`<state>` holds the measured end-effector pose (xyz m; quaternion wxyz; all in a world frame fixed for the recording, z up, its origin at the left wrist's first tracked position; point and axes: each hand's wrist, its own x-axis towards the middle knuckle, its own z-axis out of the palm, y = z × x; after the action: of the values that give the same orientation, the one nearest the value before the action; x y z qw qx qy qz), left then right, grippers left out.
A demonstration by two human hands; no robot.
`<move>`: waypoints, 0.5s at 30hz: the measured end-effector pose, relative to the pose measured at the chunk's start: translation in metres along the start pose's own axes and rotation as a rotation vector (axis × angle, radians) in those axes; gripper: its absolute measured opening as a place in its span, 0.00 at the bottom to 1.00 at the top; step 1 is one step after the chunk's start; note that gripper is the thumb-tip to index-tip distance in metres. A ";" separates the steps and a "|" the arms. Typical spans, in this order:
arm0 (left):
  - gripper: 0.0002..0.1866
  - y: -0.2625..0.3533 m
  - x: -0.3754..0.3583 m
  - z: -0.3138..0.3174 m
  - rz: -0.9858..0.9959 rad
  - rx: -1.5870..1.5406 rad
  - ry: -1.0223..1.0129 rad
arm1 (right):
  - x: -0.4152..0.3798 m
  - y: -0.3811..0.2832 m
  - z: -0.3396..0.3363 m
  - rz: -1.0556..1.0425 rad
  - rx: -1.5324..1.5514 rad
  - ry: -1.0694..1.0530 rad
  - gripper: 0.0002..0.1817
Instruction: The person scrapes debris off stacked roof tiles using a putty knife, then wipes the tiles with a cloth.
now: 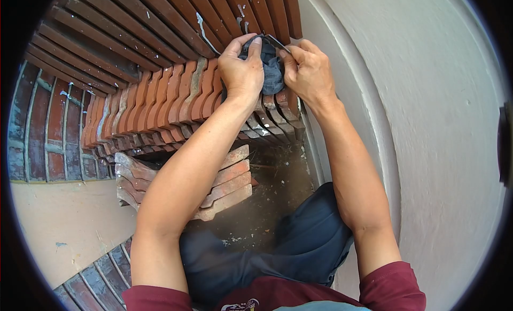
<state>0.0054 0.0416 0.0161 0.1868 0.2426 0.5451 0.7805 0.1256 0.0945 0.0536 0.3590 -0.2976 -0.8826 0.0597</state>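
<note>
Near the top centre, my left hand (243,70) is closed, with its thumb and fingers pinching a dark blue-grey cloth (273,73). The crumpled cloth hangs between my two hands, above the right end of the stacked roof tiles (171,94). Just right of it, my right hand (311,73) is closed in a pinch on a thin dark strand (279,43) that runs to the top of the cloth. The strand's exact kind is too small to tell.
Brown slats (160,22) stand behind the tiles. A smaller tile pile (227,190) lies below my left forearm. On the right rises a pale curved wall (427,124). A beige board (69,220) and brick paving (48,124) are at the left.
</note>
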 end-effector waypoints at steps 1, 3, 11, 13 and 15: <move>0.09 0.000 0.000 0.001 0.007 0.000 0.002 | -0.001 0.000 0.002 -0.006 -0.006 0.002 0.08; 0.10 -0.001 0.000 0.000 0.018 0.017 -0.007 | -0.002 0.000 0.003 -0.037 -0.015 0.022 0.07; 0.09 -0.002 0.000 0.001 0.025 0.017 0.014 | -0.001 0.000 0.000 -0.086 -0.027 0.049 0.05; 0.09 -0.002 -0.001 0.001 0.012 0.008 0.003 | -0.002 0.003 0.006 -0.088 -0.040 0.060 0.05; 0.09 -0.003 0.000 0.001 0.038 0.025 -0.004 | -0.002 0.003 0.010 -0.081 -0.054 0.066 0.05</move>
<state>0.0063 0.0435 0.0135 0.1700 0.2568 0.5497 0.7765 0.1218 0.0966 0.0441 0.3819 -0.2730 -0.8829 0.0114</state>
